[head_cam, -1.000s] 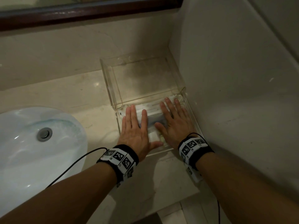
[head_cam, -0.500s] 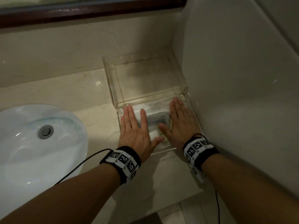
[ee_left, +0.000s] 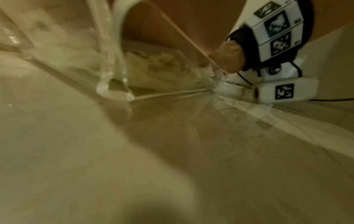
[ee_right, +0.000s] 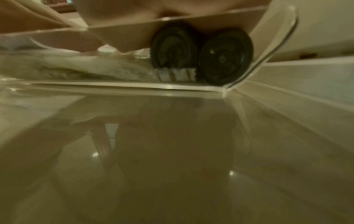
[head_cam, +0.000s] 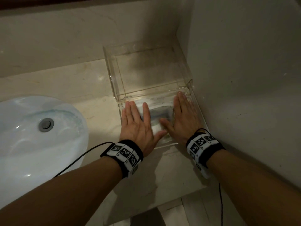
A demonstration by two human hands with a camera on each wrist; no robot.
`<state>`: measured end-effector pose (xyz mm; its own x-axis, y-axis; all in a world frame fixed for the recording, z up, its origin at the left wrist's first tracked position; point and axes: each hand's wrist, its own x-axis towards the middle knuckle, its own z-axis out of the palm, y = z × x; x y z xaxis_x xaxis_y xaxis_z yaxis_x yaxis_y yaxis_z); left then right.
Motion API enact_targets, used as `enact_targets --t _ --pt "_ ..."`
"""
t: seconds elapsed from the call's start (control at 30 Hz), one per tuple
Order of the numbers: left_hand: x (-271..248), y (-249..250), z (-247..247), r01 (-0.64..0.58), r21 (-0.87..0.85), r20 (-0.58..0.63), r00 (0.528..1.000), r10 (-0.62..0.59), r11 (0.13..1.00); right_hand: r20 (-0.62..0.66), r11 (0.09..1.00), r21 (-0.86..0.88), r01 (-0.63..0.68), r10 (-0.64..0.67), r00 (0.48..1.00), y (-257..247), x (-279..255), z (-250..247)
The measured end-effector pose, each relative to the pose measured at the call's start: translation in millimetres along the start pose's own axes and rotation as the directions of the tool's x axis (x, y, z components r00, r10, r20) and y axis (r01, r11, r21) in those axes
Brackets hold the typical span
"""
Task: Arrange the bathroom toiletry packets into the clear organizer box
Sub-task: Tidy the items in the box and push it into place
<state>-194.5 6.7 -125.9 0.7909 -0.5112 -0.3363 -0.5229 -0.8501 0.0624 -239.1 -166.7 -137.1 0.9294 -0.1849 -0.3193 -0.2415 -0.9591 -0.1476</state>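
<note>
Both hands are now lying farther apart than a second ago: the right hand point(head_cam: 184, 121) has slid toward the wall-side edge of the box, and the left hand point(head_cam: 138, 126) toward the basin side. Nearest the camera, two bare forearms are reaching forward over the beige tabletop point(head_cam: 91, 82), each wearing a black wristband point(head_cam: 124, 154) with white coded tags and a thin black cable trailing back. Both hands are lying palm down with fingers point(head_cam: 132, 110) straight and released, grasping nothing; the thumbs are pointing inward toward each other, tips close but whether touching cannot be told. They are pressing flat on the clear top panel of the front section of the clear organizer box point(head_cam: 146, 74), which is standing in the corner against the side wall point(head_cam: 244, 79). Toiletry packets point(head_cam: 158, 114), white and grey, are lying inside this front section beneath the panel, showing between the two hands. In the right wrist view, two dark round caps point(ee_right: 201, 56) and pale crumpled wrappers point(ee_right: 95, 68) are showing through the box's near wall; the left wrist view is showing similar pale packets point(ee_left: 162, 66) behind the clear corner. Beyond the hands, the taller rear section of the box is standing open at the top, its contents not discernible. To the left, a white basin point(head_cam: 32, 144) with a metal drain point(head_cam: 46, 124) is sitting in the tabletop.
</note>
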Motion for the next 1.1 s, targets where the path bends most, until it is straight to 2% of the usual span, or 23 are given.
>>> enact_targets --t 0.2,0.27,0.4,0.5,0.67,0.83,1.1 --pt "-2.6 3.8 -3.2 0.03 -0.003 0.04 0.999 -0.03 1.0 0.024 1.0 -0.014 -0.01 0.01 1.0 -1.9 -2.8 -6.2" --pt "-2.4 6.1 -8.7 0.025 -0.006 0.016 1.0 -0.025 1.0 0.017 1.0 -0.027 0.0 0.0 1.0 -1.3 -2.2 -9.6" --pt "3.6 4.9 -18.1 -0.154 -0.016 -0.058 0.987 0.153 0.988 -0.069 0.993 -0.022 0.113 -0.114 0.991 1.0 -4.8 -18.7" --pt "9.7 5.4 -16.3 -0.258 0.006 -0.04 0.965 0.258 0.966 -0.046 0.976 -0.017 0.215 -0.216 0.975 -3.5 -6.5 -20.7" --pt "22.1 6.7 -9.7 -0.229 0.011 -0.054 0.972 0.229 0.973 0.009 0.983 -0.019 0.185 -0.185 0.983 -8.1 2.9 -8.2" --pt "24.7 6.2 -4.0 -0.226 -0.003 -0.093 0.97 0.224 0.974 -0.02 0.98 -0.099 0.17 -0.173 0.985 -6.0 5.0 2.8" --pt "24.4 9.2 -6.4 -0.209 0.018 -0.031 0.977 0.209 0.978 0.036 0.984 -0.099 0.149 -0.146 0.989 -7.0 5.4 0.5"
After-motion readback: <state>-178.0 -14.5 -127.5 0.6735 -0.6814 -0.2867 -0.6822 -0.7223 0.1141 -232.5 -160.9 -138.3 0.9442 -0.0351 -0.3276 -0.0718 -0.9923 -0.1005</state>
